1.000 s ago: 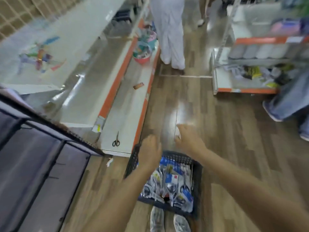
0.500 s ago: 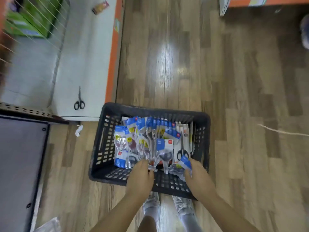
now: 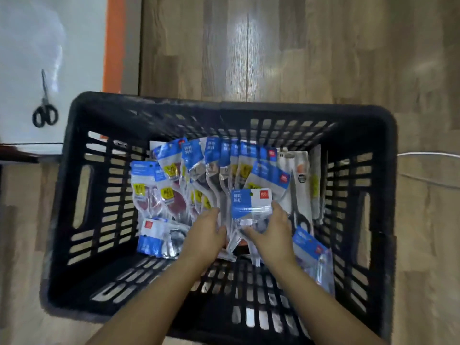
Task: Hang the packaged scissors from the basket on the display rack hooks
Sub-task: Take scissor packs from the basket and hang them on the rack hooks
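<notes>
A basket (image 3: 82,185) stands on the wooden floor (image 3: 311,51), with both hands inside it. Just beyond the fingers (image 3: 211,215) of the left hand (image 3: 204,235), a row of packaged scissors (image 3: 194,175) leans against the far wall. One packet (image 3: 251,204) lies between the two hands, touching the fingertips (image 3: 276,207) of the right hand (image 3: 271,232). Left of the left fingers a packet (image 3: 156,235) lies flat on the basket bottom; right of the right fingers another (image 3: 313,252) leans near the right wall. Outside the basket, far left of the fingers, loose scissors (image 3: 44,105) lie on a shelf base (image 3: 25,46).
</notes>
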